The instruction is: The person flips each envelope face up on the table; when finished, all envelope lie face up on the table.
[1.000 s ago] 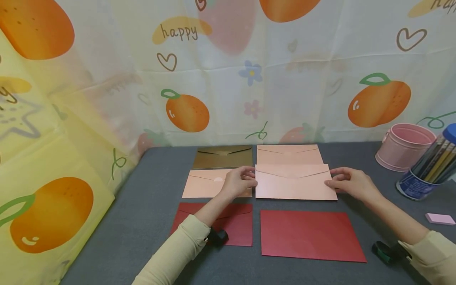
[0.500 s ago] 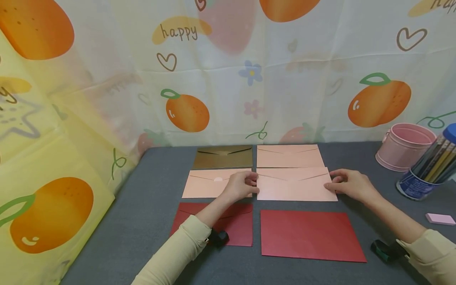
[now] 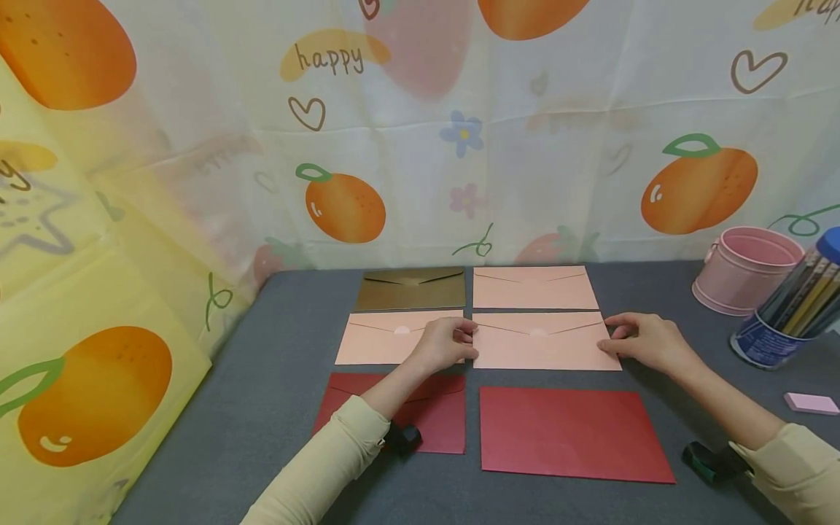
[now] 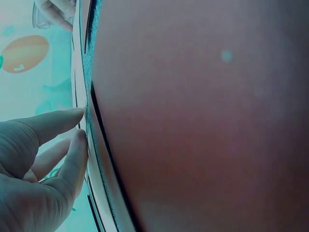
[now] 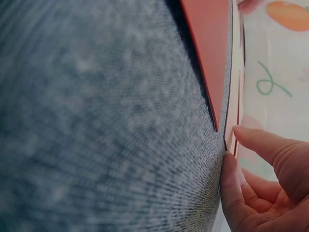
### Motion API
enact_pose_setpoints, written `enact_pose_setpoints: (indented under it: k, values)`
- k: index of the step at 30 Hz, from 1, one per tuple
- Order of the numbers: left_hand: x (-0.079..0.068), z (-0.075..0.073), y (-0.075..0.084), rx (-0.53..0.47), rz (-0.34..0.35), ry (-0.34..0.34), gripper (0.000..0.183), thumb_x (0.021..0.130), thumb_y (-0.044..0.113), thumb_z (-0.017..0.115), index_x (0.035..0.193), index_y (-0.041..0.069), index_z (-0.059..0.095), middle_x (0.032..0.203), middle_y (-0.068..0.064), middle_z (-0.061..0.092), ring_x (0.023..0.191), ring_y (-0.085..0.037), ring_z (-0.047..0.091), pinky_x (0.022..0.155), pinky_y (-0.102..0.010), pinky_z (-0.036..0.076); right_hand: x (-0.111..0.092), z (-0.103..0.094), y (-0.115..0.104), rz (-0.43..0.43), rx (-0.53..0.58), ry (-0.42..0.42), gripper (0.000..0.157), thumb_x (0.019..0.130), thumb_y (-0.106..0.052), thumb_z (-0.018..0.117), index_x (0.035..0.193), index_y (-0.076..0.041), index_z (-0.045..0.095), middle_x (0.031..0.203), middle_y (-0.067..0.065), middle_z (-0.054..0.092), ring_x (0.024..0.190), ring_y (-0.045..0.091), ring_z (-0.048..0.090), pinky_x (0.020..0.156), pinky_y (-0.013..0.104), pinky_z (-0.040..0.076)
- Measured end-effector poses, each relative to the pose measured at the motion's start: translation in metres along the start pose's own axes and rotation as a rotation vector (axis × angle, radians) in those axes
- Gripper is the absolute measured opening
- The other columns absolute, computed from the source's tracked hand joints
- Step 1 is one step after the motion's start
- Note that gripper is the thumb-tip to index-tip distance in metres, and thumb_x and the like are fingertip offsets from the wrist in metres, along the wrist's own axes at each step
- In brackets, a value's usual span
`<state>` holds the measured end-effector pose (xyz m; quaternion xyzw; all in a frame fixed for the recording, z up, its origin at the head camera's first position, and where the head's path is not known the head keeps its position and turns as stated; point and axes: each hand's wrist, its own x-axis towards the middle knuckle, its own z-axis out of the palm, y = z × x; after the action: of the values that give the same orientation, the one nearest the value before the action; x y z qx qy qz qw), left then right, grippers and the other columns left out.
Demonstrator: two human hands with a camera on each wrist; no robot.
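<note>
A light pink envelope (image 3: 538, 351) lies flat on the dark table, its flap side up with a round pale seal. My left hand (image 3: 438, 343) holds its left edge between thumb and fingertips. At the opposite end, my right hand (image 3: 650, 341) pinches the right edge, thumb toward the near corner. A second pink envelope (image 3: 534, 288) lies just behind. Partly covered by my left hand is a smaller peach envelope (image 3: 367, 343), also with a round seal. In the right wrist view, the right thumb and index finger (image 5: 231, 179) sit at the envelope's corner.
Nearer me lie a red envelope (image 3: 571, 434) and a smaller red one (image 3: 446, 423) under my left forearm. A brown-gold envelope (image 3: 410, 295) lies at the back. Rightward stand a pink pail (image 3: 735, 281) and a pencil-filled blue tin (image 3: 768, 343), with a pink eraser (image 3: 810, 403) nearby.
The pink envelope between my hands has come down flat and slightly toward me, away from the one behind it. Both hands have followed it with small shifts.
</note>
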<state>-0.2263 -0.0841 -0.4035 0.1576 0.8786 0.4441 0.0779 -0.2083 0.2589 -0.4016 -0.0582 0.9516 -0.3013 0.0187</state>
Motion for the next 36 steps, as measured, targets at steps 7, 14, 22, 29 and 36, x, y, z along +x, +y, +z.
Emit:
enact_pose_setpoints:
  k: [7,14,22,29,36]
  values:
    - [0.0,0.0,0.001,0.046,0.038,-0.009,0.042,0.08,0.0,0.076,0.12,-0.001,0.066,0.108,-0.012,0.067,0.093,-0.021,0.065,0.067,-0.021,0.051,0.0,-0.001,0.002,-0.004,-0.017,0.0,0.058,0.081,-0.035,0.078,0.121,0.005,0.062,0.087,0.004,0.066,0.078,0.02,0.06,0.061,0.031,0.043]
    - [-0.01,-0.001,0.008,0.065,0.123,-0.042,0.042,0.086,0.006,0.074,0.126,0.001,0.063,0.116,-0.014,0.065,0.105,-0.025,0.063,0.083,-0.028,0.054,-0.007,-0.005,0.0,-0.012,0.002,-0.01,0.06,0.083,-0.039,0.077,0.124,0.002,0.06,0.099,0.012,0.066,0.089,0.03,0.066,0.063,0.033,0.049]
    - [-0.03,0.004,0.014,0.026,0.201,-0.117,0.042,0.09,0.014,0.071,0.129,0.001,0.061,0.125,-0.011,0.062,0.111,-0.024,0.061,0.089,-0.029,0.052,-0.021,-0.003,-0.005,-0.087,-0.023,0.031,0.059,0.083,-0.039,0.077,0.124,0.001,0.061,0.104,0.013,0.067,0.088,0.026,0.061,0.063,0.033,0.046]
    - [-0.049,0.009,0.016,0.156,0.274,-0.251,0.057,0.091,0.028,0.071,0.14,0.009,0.052,0.135,-0.004,0.056,0.122,-0.016,0.054,0.1,-0.027,0.044,-0.038,0.001,-0.008,-0.197,-0.009,0.03,0.062,0.083,-0.038,0.078,0.128,0.0,0.059,0.113,0.017,0.063,0.1,0.033,0.062,0.082,0.051,0.053]
    - [-0.065,0.012,0.02,0.298,0.313,-0.48,0.08,0.089,0.048,0.067,0.153,0.015,0.032,0.152,0.002,0.036,0.138,-0.011,0.033,0.109,-0.03,0.034,-0.059,0.007,-0.009,-0.382,-0.057,0.002,0.063,0.08,-0.043,0.079,0.13,-0.011,0.06,0.121,0.004,0.062,0.111,0.025,0.056,0.088,0.044,0.048]
